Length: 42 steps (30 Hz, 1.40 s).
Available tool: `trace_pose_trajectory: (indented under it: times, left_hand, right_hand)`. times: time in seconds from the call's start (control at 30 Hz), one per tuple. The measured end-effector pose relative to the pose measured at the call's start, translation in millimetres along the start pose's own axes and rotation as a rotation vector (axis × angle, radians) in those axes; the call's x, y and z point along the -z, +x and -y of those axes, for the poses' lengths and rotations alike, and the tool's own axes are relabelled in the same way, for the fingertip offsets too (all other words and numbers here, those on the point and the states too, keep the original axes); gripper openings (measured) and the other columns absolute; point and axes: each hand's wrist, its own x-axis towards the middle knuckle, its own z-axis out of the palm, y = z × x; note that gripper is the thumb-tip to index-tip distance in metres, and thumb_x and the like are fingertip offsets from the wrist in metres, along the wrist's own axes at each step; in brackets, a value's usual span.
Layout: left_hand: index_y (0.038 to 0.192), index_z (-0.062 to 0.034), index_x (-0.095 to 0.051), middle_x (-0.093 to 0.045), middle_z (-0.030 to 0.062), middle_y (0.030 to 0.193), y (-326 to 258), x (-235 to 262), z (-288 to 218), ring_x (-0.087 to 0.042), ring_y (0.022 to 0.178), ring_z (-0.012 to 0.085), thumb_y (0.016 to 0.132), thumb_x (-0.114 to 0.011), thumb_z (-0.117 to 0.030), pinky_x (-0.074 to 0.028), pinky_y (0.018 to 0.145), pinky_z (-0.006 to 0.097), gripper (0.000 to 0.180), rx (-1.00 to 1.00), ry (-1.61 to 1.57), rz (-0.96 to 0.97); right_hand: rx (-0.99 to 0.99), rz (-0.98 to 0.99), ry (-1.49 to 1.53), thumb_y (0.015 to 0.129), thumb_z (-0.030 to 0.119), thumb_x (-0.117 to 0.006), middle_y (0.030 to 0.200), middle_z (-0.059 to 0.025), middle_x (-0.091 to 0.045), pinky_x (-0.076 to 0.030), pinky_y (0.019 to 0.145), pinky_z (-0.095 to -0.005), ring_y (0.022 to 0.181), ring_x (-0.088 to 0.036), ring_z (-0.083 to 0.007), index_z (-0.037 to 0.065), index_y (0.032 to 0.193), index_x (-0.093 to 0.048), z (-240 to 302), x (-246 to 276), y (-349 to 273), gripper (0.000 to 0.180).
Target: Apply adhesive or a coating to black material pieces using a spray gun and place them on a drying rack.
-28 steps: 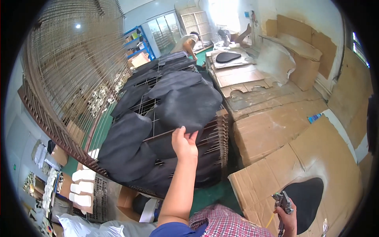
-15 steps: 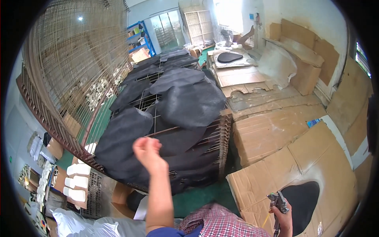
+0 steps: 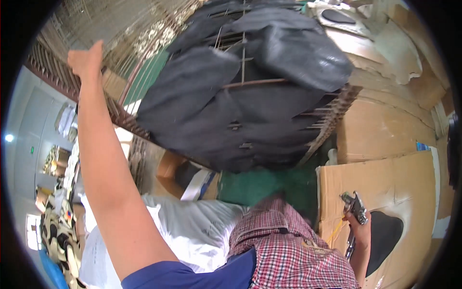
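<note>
Black fabric pieces (image 3: pixel 250 91) lie across the wire rack (image 3: pixel 337 115). The left hand (image 3: pixel 86 60) is raised beside stacked wire frames (image 3: pixel 115 33); its grip I cannot tell. The right hand (image 3: pixel 358 231), closed, holds a spray gun (image 3: pixel 353 204) over cardboard (image 3: pixel 394 178).

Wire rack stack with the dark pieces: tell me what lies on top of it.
Overlapping dark grey flat pieces lie across the stacked wire racks, hiding most of the wires. Anything beneath the pieces or between the lower racks cannot be seen.

We see even, bright daylight with soft shadows under the black pieces (image 3: pixel 250 96). Glare washes out the top right. Fisheye bends edges inside a dark round rim. The left hand (image 3: pixel 86 60) and green floor (image 3: pixel 269 185) look blurred.
</note>
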Motion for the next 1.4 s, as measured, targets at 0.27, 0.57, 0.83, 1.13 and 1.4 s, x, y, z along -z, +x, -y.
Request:
trace_pose_trajectory:
  times: [0.27,0.57,0.83,1.13,1.4]
  left_hand:
    - [0.121,0.0086,-0.043,-0.049,0.0253,0.124,-60,-15,-26,-0.055,0.107,0.0363,0.066,-0.071,-0.035,-0.042,0.096,0.044,0.076,-0.181,0.034,0.078]
    - [0.131,0.0018,-0.034,-0.035,0.0224,0.135,-129,-14,-45,-0.034,0.125,0.0394,0.068,-0.067,-0.02,-0.029,0.101,0.052,0.075,-0.174,-0.232,-0.437]
    - [0.139,-0.0042,-0.027,-0.03,0.0147,0.143,-33,16,-78,-0.03,0.131,0.0346,0.07,-0.073,-0.027,-0.032,0.101,0.051,0.086,0.264,-0.104,-0.123]
    - [0.132,-0.0044,-0.039,-0.051,0.017,0.125,-96,14,-78,-0.045,0.118,0.0358,0.07,-0.062,-0.009,-0.033,0.098,0.048,0.066,0.149,-0.376,-0.214]
    - [0.117,-0.0009,-0.053,-0.056,0.0162,0.119,-277,8,-83,-0.045,0.12,0.034,0.089,-0.054,-0.021,-0.03,0.097,0.047,0.035,-0.359,-0.538,0.0]
  right_hand:
    - [0.003,0.121,-0.028,0.079,0.001,-0.064,0.085,-0.0002,-0.056,-0.051,0.068,-0.0267,0.075,-0.055,-0.0094,0.001,0.115,-0.054,8,-22,24,0.037]
    - [0.024,0.037,-0.032,0.074,0.003,-0.069,0.087,0.0009,-0.06,-0.047,0.074,-0.0255,0.079,-0.054,-0.0072,0.004,0.115,-0.057,-32,-5,-8,0.043]
    - [-0.172,-0.211,0.041,0.085,0.016,-0.067,0.088,-0.0031,-0.06,-0.047,0.066,-0.0271,0.079,-0.057,-0.0128,0.003,0.108,-0.061,-115,11,-20,0.028]
    - [0.061,-0.14,0.322,0.075,-0.003,-0.066,0.083,-0.0024,-0.059,-0.054,0.061,-0.0281,0.07,-0.058,-0.011,0.002,0.109,-0.058,-97,-5,16,0.036]
    - [0.086,-0.174,0.231,0.075,0.004,-0.068,0.089,0.0001,-0.06,-0.046,0.075,-0.0262,0.08,-0.055,-0.0092,0.005,0.118,-0.056,-81,11,-43,0.045]
